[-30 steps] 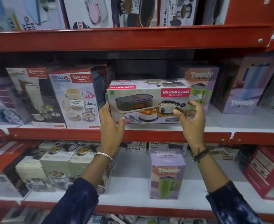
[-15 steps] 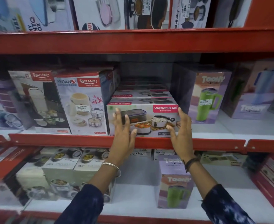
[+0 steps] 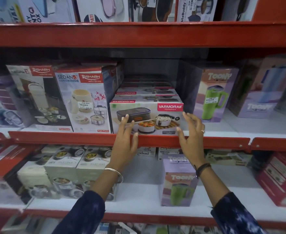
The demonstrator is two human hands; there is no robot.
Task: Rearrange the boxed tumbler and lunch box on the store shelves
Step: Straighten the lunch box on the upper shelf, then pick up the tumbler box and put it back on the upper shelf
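Lunch box (image 3: pixel 146 118) — stood at middle shelf (image 3: pixel 223 143) edge; left hand (image 3: pixel 125 141) and right hand (image 3: pixel 192 137) fingers spread, gripping nothing.

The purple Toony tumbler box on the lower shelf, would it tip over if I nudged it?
Probably: the Toony tumbler box stands upright, taller than wide, with open shelf around it. Its cardboard faces look flat, so likely stiff enough to grip. Its weight cannot be judged.

Two hands (image 3: pixel 125 146) (image 3: pixel 192 139) reach the shelf. Three Varmora boxes (image 3: pixel 146 118) (image 3: pixel 148 98) (image 3: pixel 146 91) show clearly. Two green-tumbler boxes (image 3: pixel 213 97) (image 3: pixel 177 181) stand out.
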